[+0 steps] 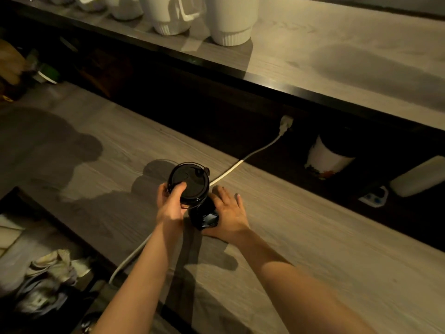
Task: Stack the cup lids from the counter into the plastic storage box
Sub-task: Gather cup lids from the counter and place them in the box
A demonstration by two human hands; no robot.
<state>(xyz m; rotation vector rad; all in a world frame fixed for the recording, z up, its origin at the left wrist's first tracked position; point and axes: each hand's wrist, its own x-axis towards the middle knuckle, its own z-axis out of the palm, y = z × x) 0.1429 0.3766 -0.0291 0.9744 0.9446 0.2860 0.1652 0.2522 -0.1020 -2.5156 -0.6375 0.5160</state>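
Note:
A stack of black cup lids is held above the wooden counter near its middle. My left hand grips the top of the stack, thumb on the uppermost lid and fingers curled round its left rim. My right hand lies against the lower right side of the stack with its fingers spread out straight. The bottom of the stack shows dark and shiny between my two hands. No plastic storage box is in view.
A white power cable runs across the counter from a plug at the back. White jugs stand on the upper shelf. A white canister and a small timer sit at the right. Cloths lie low left.

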